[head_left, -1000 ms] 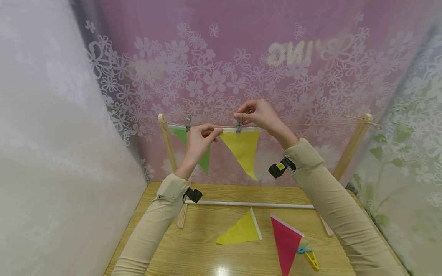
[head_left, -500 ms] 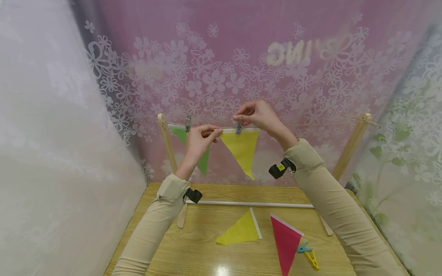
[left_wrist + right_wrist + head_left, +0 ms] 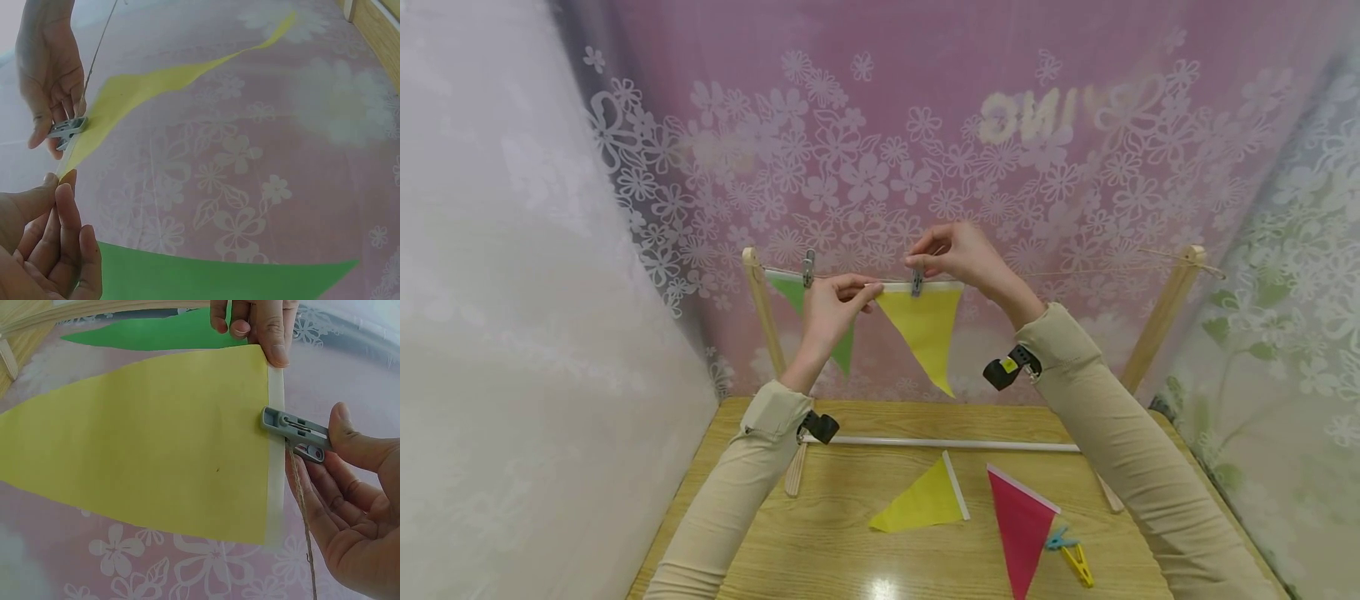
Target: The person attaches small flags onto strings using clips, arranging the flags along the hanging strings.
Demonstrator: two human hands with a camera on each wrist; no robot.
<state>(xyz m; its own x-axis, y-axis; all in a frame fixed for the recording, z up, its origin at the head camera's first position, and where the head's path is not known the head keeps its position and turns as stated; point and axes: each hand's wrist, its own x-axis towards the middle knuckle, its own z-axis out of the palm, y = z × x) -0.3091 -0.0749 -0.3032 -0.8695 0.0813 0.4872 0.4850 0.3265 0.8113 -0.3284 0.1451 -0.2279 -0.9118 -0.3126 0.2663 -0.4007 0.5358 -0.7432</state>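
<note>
A yellow pennant (image 3: 928,321) with a white top strip hangs at the string (image 3: 304,519). My left hand (image 3: 835,307) pinches the upper left corner of that pennant between thumb and fingertips. My right hand (image 3: 964,252) holds the handle end of a grey clothespin (image 3: 294,428) between thumb and fingers. The clothespin's nose lies over the white strip, as the right wrist view shows. To the left hangs a green pennant (image 3: 156,334), partly behind my left hand in the head view, under another grey clothespin (image 3: 808,268).
Two wooden posts (image 3: 1165,321) carry the string, with a white rod (image 3: 947,444) low between them. On the table (image 3: 820,550) lie another yellow pennant (image 3: 925,498), a red pennant (image 3: 1022,529), a blue clothespin (image 3: 1060,540) and a yellow clothespin (image 3: 1078,567).
My right hand has sunk very slightly with the clothespin. The hanging yellow pennant's lower tip has swayed a little. My left hand has kept its hold on the corner.
</note>
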